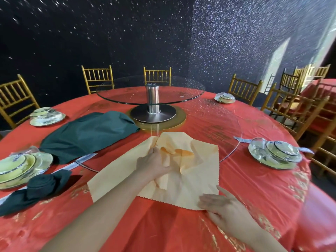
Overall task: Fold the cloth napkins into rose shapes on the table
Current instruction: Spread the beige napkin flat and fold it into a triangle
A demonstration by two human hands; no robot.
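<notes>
A pale orange cloth napkin [192, 180] lies partly crumpled on the red tablecloth in front of me. My left hand [154, 161] grips a bunched fold near the napkin's middle. My right hand [221, 206] rests on the napkin's near right corner, its fingers pinching the edge there. At the near left sits a dark green napkin rolled into a rose shape [43, 186]. A second dark green napkin [87, 133] lies loose and unfolded further back on the left.
The round table [163, 224] carries wrapped plate-and-bowl sets at the left [18, 169], far left [46, 116], right [274, 153] and far right [224, 98]. A glass turntable on a metal post [152, 99] stands in the centre. Gold chairs ring the table.
</notes>
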